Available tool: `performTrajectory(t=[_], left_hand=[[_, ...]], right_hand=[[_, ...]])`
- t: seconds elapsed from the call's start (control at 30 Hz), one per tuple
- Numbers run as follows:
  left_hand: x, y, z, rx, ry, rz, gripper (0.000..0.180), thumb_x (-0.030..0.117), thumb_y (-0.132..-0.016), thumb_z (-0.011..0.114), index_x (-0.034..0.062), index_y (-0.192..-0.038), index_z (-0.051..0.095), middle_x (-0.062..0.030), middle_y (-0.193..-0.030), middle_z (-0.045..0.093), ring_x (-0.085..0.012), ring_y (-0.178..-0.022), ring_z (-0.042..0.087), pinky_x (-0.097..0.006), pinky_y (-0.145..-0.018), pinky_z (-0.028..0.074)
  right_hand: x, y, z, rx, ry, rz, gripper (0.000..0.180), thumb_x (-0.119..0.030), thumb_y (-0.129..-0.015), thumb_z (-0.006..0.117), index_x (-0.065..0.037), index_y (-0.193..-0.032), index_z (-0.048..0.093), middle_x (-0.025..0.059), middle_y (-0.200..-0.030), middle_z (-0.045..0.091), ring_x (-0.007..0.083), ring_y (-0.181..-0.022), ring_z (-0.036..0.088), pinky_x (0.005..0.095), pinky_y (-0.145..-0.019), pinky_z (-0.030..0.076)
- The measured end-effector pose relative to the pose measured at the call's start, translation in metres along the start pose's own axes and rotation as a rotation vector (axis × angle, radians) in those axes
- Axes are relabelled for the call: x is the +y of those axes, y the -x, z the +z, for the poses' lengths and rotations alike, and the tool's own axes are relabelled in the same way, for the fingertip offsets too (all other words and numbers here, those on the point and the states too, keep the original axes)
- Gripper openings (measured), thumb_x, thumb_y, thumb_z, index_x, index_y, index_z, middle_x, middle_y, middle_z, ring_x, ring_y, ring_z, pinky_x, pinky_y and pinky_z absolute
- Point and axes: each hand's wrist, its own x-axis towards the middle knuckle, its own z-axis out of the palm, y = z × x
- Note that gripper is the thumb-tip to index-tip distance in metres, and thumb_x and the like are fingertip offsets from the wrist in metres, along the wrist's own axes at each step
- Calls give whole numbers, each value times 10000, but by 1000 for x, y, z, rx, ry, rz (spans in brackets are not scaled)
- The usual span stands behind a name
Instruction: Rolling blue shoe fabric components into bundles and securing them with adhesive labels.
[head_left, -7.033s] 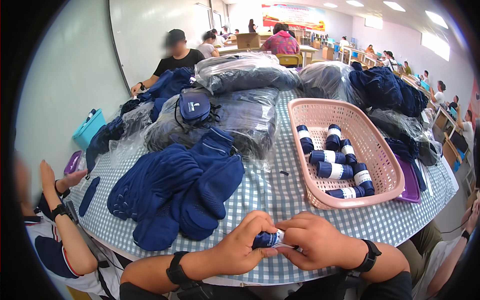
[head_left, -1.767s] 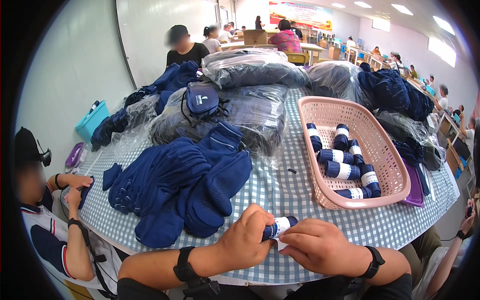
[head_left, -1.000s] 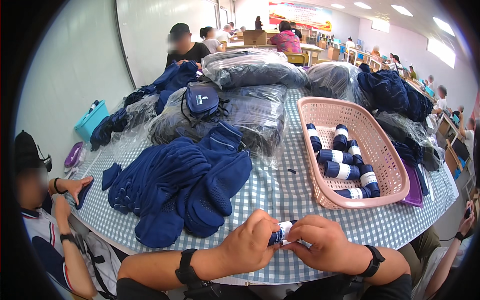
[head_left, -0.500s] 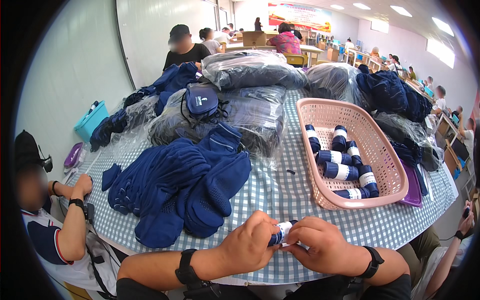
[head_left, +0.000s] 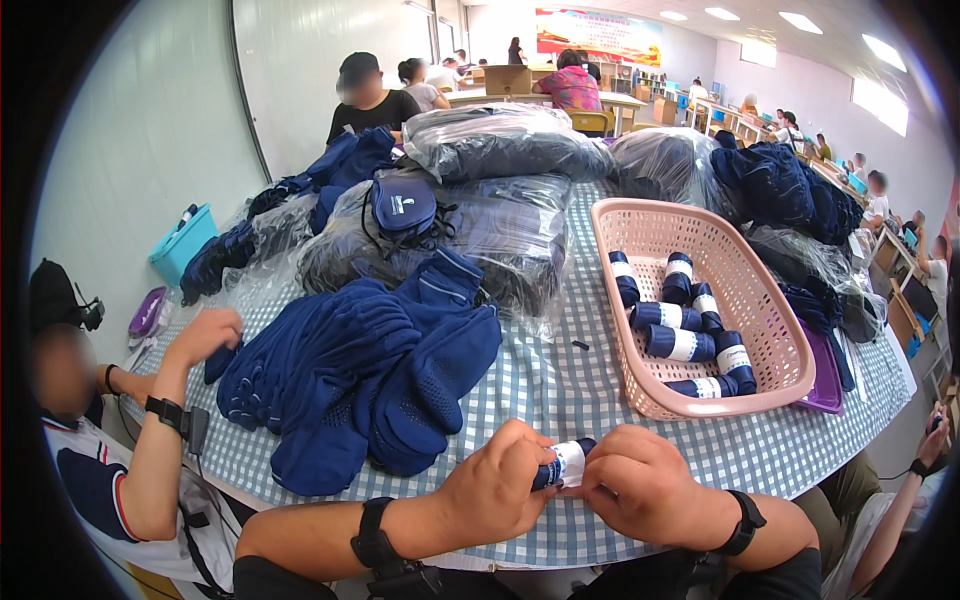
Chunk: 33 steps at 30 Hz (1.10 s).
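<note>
My left hand (head_left: 497, 493) and my right hand (head_left: 640, 485) meet at the table's near edge, both closed around one rolled navy sock bundle with a white paper band (head_left: 563, 465). Only the bundle's middle shows between my fingers. Just beyond my left hand lies a loose heap of navy socks (head_left: 365, 375). To the right stands a pink plastic basket (head_left: 760, 300) holding several banded sock rolls (head_left: 680, 343).
The round table has a blue-and-white checked cloth (head_left: 560, 385). Clear bags of dark garments (head_left: 500, 215) are stacked at the back. A person on the left reaches a hand (head_left: 205, 333) toward the sock heap. A purple tray (head_left: 828, 368) lies right of the basket.
My hands have stayed at the near edge, turning the roll and pressing its white band. The person on the left raised an arm and reached onto the table toward the socks.
</note>
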Motion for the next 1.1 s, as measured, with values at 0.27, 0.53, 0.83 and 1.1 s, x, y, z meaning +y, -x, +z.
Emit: performTrajectory(t=[0.27,0.53,0.83,1.1], left_hand=[[-4,2,5,25,16,48,443,93,-802,801,-58,-1088,498,-211,-1076,527,-313,-916,660,-336,-721,577],[-5,0,0,86,101,285,566,57,-737,861,18,-1120,446,-240,-1119,552,-319,-929,668,-370,-734,593],[-7,2,3,180,166,301,655,149,-707,918,127,-1157,442,-200,-1109,559,-233,-887,652,-295,-705,559],[-2,1,-7,100,154,310,497,54,-699,879,129,-1106,604,-173,-1149,541,-264,-909,647,-320,-687,575]], right_hand=[[4,-9,-8,99,66,29,210,1,-702,793,-43,-794,609,92,-782,607,278,-704,600,364,-620,478],[4,-8,-15,-1,-352,313,206,-68,-751,858,-25,-792,662,60,-777,658,140,-652,613,270,-564,471],[4,-8,-14,-11,-518,342,189,-55,-773,847,-24,-779,660,50,-753,651,93,-628,594,241,-545,453],[3,0,-8,20,-793,468,157,-19,-852,781,-16,-857,624,30,-808,636,45,-705,587,205,-574,463]])
